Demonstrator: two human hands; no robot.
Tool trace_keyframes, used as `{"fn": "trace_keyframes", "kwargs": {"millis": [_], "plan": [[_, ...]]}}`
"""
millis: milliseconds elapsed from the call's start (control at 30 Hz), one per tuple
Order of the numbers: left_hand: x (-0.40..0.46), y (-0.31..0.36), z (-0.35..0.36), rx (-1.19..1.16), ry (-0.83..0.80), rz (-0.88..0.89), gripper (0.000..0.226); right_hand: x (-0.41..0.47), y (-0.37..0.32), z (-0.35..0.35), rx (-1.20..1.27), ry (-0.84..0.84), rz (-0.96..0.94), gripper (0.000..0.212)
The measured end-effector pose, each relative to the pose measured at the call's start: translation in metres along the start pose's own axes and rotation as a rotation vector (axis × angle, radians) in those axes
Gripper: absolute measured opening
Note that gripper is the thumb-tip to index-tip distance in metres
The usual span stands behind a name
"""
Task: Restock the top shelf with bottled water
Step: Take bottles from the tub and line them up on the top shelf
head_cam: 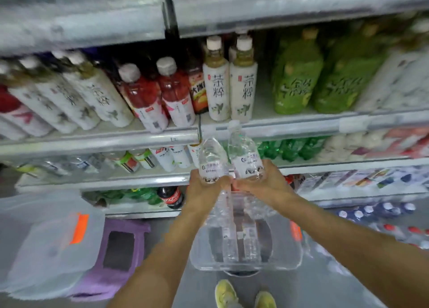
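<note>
Because the top shelf (81, 26) sits high above everything else in view, you carry one water bottle in each hand, caps up, so each can go up and stand without being turned.

Starting on the left, a clear lidded bin with an orange tag (46, 242) rests on a purple stool (120, 245), near at hand but out of your way. Your left hand (204, 188) has its fingers curled round the base of the left water bottle (212, 159), clamped low, which I judge leaves the upper body free to slide onto a shelf. Its forearm reaches up and forward from the lower left, wrist roughly straight.

Just beside it, the right hand (262, 182) wraps the bottom of the right water bottle (246, 154) the same way; the two bottles lean slightly toward each other and nearly touch, and your hands almost meet. That forearm comes in from the lower right.

Below your hands stands the clear crate (199, 256), with more water bottles lying in it. Both held bottles are level with the middle shelves, in front of the tea bottles (229, 87), well below the top shelf.
</note>
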State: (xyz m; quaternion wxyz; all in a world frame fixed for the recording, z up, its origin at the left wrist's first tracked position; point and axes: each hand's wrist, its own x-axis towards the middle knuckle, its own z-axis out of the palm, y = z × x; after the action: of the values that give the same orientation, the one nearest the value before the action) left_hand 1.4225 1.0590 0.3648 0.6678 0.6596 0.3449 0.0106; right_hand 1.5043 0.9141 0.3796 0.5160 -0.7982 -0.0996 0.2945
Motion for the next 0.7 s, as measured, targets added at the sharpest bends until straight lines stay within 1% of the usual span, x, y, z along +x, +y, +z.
{"fn": "trace_keyframes", "kwargs": {"millis": [100,133,267,367,467,500,567,633,700], "plan": [[-0.016,0.047,-0.010,0.004,0.082,0.119,0.058,-0.013,-0.044,-0.014,-0.043,0.018,-0.114,0.050],[-0.021,0.061,-0.014,0.002,0.097,0.161,0.058,-0.016,-0.059,-0.018,-0.041,0.021,-0.146,0.050],[-0.048,0.116,-0.025,-0.060,0.062,0.323,0.059,-0.038,-0.119,-0.030,-0.034,0.075,-0.271,0.055],[-0.065,0.156,-0.031,0.000,0.087,0.447,0.062,-0.058,-0.159,-0.043,-0.050,0.120,-0.376,0.050],[-0.085,0.196,-0.035,0.027,0.109,0.570,0.045,-0.077,-0.197,-0.059,-0.066,0.164,-0.498,0.041],[-0.092,0.210,-0.035,0.016,0.100,0.600,0.043,-0.082,-0.210,-0.065,-0.065,0.178,-0.526,0.040],[-0.101,0.236,-0.034,0.006,0.082,0.663,0.050,-0.088,-0.234,-0.076,-0.053,0.195,-0.566,0.045],[-0.106,0.262,-0.033,0.013,0.068,0.720,0.060,-0.095,-0.257,-0.089,-0.067,0.228,-0.608,0.054],[-0.113,0.291,-0.029,0.037,0.054,0.783,0.075,-0.099,-0.282,-0.105,-0.098,0.261,-0.669,0.059]]}}
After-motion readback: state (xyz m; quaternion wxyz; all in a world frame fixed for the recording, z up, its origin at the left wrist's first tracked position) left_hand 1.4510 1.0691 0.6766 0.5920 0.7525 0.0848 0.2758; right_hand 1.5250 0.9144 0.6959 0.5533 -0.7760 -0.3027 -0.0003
